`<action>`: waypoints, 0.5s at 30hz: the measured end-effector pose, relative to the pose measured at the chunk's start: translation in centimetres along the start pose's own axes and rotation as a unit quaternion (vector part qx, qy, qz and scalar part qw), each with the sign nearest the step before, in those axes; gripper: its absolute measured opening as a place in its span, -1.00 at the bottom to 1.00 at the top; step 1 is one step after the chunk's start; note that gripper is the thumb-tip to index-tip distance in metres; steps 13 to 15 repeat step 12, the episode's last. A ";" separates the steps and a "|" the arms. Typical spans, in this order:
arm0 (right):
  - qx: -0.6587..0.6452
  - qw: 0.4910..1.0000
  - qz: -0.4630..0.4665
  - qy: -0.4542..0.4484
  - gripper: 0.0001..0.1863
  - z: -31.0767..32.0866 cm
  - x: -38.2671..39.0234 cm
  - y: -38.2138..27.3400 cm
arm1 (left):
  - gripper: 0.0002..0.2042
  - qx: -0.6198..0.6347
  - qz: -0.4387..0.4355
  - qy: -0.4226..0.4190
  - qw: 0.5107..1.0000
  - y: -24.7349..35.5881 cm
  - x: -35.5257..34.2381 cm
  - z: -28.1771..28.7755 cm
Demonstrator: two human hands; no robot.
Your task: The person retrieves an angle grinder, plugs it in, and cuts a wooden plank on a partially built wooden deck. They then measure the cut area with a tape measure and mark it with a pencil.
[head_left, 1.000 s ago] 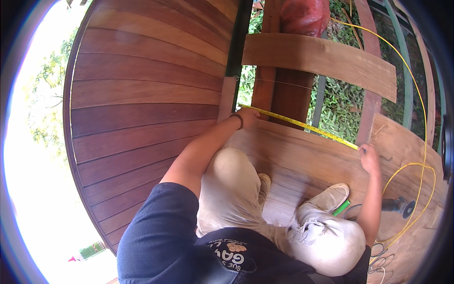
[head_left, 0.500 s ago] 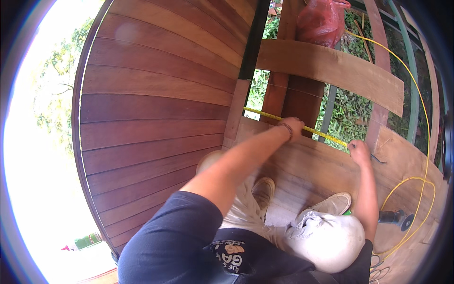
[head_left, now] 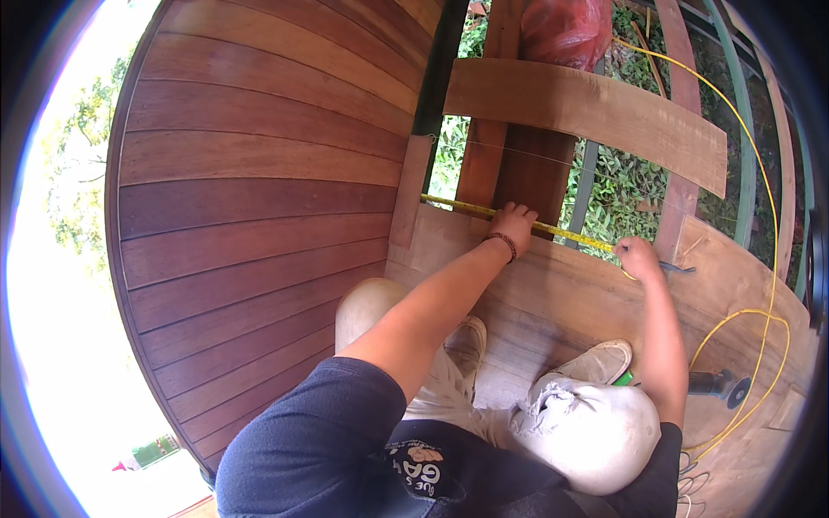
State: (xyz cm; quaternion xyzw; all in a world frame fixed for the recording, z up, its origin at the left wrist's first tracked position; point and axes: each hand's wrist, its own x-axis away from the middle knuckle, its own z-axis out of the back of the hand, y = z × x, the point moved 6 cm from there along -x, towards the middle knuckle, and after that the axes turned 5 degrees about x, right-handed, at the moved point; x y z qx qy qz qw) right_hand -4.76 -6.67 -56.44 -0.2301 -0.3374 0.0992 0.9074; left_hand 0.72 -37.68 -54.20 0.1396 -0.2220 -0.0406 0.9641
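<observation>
A yellow tape measure blade point(head_left: 566, 233) runs from the dark post beside the wood-plank wall, along the edge of the wooden floor. My left hand point(head_left: 515, 226), with a beaded bracelet on its wrist, is closed over the blade partway along, its fingers bent over the floor edge. Further right, my right hand point(head_left: 639, 258) pinches the blade in a closed grip. A short yellow curve hangs below that hand. Just past it lies a thin, dark blue-grey piece point(head_left: 678, 268) whose kind I cannot make out. The wooden floor point(head_left: 570, 298) lies under both hands.
A loose plank point(head_left: 587, 108) spans the open framing, with greenery showing below. A red plastic bag point(head_left: 566, 33) sits beyond it. An angle grinder point(head_left: 721, 388) and a looped yellow cord point(head_left: 773, 250) lie at right. The wood-plank wall point(head_left: 268, 198) rises at left.
The view has shifted slightly, so the scene sits further left. My left hand has slid a little toward the wall along the blade; its fingers show more. My right hand still grips the blade.
</observation>
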 end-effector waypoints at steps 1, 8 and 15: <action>-0.007 1.000 0.004 -0.001 -0.73 0.1 -0.1 -0.1 | -0.61 -0.009 0.007 -0.012 1.000 -0.3 -0.2 0.1; -0.020 0.999 -0.009 -0.024 -0.73 0.0 -0.2 -0.7 | -0.75 -0.002 0.043 -0.049 0.998 -2.4 -0.9 0.6; 0.011 1.000 -0.011 -0.009 -0.72 -0.6 -1.0 -0.8 | -0.74 0.029 0.051 -0.060 0.997 -3.1 -1.2 0.5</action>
